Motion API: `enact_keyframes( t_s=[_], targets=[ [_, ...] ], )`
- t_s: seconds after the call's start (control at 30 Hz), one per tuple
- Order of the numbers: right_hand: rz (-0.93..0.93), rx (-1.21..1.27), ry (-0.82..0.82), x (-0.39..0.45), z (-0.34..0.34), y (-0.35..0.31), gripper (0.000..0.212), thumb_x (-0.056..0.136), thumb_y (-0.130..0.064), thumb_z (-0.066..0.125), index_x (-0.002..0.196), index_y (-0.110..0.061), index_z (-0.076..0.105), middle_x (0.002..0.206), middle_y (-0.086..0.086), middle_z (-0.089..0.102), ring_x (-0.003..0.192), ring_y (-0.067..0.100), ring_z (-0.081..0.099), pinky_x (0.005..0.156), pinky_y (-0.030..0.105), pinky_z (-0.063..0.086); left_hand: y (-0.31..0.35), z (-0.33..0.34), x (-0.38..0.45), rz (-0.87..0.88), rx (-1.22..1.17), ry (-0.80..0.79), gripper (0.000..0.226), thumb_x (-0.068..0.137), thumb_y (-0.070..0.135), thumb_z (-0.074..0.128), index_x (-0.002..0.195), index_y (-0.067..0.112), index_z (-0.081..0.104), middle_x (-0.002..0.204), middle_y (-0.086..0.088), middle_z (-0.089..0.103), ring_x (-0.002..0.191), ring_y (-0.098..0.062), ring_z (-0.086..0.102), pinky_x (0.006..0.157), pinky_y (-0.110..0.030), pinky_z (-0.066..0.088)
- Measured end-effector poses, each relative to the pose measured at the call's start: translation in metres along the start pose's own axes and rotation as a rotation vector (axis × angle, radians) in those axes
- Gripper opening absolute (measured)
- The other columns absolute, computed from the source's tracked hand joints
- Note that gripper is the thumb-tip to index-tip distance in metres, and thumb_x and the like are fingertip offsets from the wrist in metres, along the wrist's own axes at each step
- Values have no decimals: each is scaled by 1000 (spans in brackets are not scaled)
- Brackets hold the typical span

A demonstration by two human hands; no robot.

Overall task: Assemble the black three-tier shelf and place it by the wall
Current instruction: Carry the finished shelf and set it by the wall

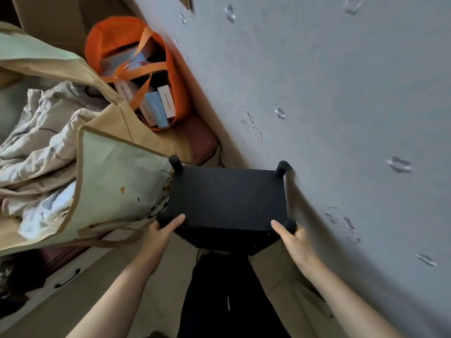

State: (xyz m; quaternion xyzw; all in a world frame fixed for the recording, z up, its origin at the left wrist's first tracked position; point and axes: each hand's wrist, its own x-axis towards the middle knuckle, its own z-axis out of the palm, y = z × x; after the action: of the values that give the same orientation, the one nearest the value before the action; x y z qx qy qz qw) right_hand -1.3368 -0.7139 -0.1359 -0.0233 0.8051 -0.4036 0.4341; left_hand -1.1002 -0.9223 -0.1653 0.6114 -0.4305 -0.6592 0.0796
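Head view: both hands grip the black shelf at its near corners. The left hand has its thumb laid along the near-left edge of the top panel, and its other fingers go under the edge beside the near-left post cap, out of sight. The right hand has its thumb on the near-right edge of the panel and its fingers curl round the near-right post cap. How tightly either hand squeezes cannot be told.

The shelf is seen from above, so mostly its flat top tier shows, with a rounded black cap rising at each corner. Part of a lower tier shows below the near edge; the rest of the frame is hidden. The far-right post cap lies right at the grey wall, and the shelf's right side runs along that wall; whether it touches cannot be told.

To the left of the shelf, just beside it, stands a large pale green fabric bag with tan trim, stuffed with crumpled bedding. Farther off along the wall sits an orange bag holding small boxes. The wall carries small shiny marks and some scribbles. Between the forearms, near the bottom, dark clothing of the person shows above a pale floor.
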Motion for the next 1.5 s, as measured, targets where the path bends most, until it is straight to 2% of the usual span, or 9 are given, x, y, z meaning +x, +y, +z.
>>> enact_keyframes(
  t_s=[0.13, 0.5, 0.6, 0.73, 0.9, 1.0, 1.13, 1.33, 1.5],
  targets=[
    [28, -64, 1, 29, 19, 14, 16, 87, -26, 73, 91, -10, 69, 94, 5, 73, 94, 24, 67, 88, 42, 52, -9, 4, 40, -7, 9, 41, 47, 81, 42, 79, 122, 22, 67, 123, -1, 69, 117, -24, 63, 109, -48, 45],
    [151, -12, 66, 75, 70, 80, 27, 90, -13, 70, 108, 7, 63, 101, 21, 69, 95, 31, 64, 89, 44, 50, -52, 17, 131, -71, 16, 29, 59, 91, 40, 69, 138, 10, 51, 135, -6, 59, 128, -31, 54, 113, -54, 39],
    [203, 20, 90, 81, 78, 97, 12, 90, -7, 65, 97, 3, 62, 85, 17, 65, 75, 17, 61, 66, 26, 48, -65, 19, 147, -73, 49, 7, 41, 91, 43, 69, 125, 23, 55, 131, -4, 60, 124, -28, 56, 111, -52, 42],
    [221, 29, 129, 85, 88, 112, 17, 87, 1, 64, 76, -8, 54, 60, 0, 51, 43, -5, 49, 41, 11, 32, -75, 24, 160, -83, 82, -24, 60, 91, 48, 68, 140, 18, 53, 138, -5, 59, 128, -28, 55, 112, -52, 41],
    [195, 67, 154, 85, 90, 116, 11, 85, 4, 66, 86, -5, 60, 65, -2, 59, 57, -1, 59, 46, 7, 38, -79, 25, 164, -45, 130, -34, 29, 88, 49, 69, 113, 36, 61, 125, 2, 66, 119, -23, 61, 107, -49, 46],
    [213, 80, 57, 81, 85, 111, 24, 87, -1, 66, 107, -13, 62, 90, -8, 66, 74, -4, 63, 56, 3, 42, -82, 24, 158, 0, 151, -23, 32, 80, 59, 68, 105, 41, 62, 116, 14, 67, 115, -15, 62, 99, -38, 49],
    [61, 8, -23, 77, 65, 93, 66, 90, -13, 67, 145, -33, 36, 136, -22, 42, 124, -7, 39, 102, 21, 33, -97, 36, 146, -58, 7, 73, 42, 96, 45, 62, 135, 37, 48, 126, 19, 56, 130, -17, 51, 109, -44, 44],
    [-393, -501, 17, 108, 77, 43, 41, 94, -16, 59, 134, -22, 53, 138, -7, 52, 136, 12, 38, 113, 31, 32, -100, 53, 125, -272, -381, 83, 60, 98, 46, 58, 150, 42, 29, 117, 6, 58, 101, -28, 67, 77, -48, 62],
    [-378, -841, -183, 165, 115, 22, 53, 101, -35, 47, 150, -19, 33, 152, 1, 37, 144, 23, 24, 119, 40, 25, -100, 56, 123, -355, -496, 63, 58, 101, 44, 52, 153, 33, 29, 145, -14, 51, 100, -37, 69, 85, -55, 58]
  ],
)
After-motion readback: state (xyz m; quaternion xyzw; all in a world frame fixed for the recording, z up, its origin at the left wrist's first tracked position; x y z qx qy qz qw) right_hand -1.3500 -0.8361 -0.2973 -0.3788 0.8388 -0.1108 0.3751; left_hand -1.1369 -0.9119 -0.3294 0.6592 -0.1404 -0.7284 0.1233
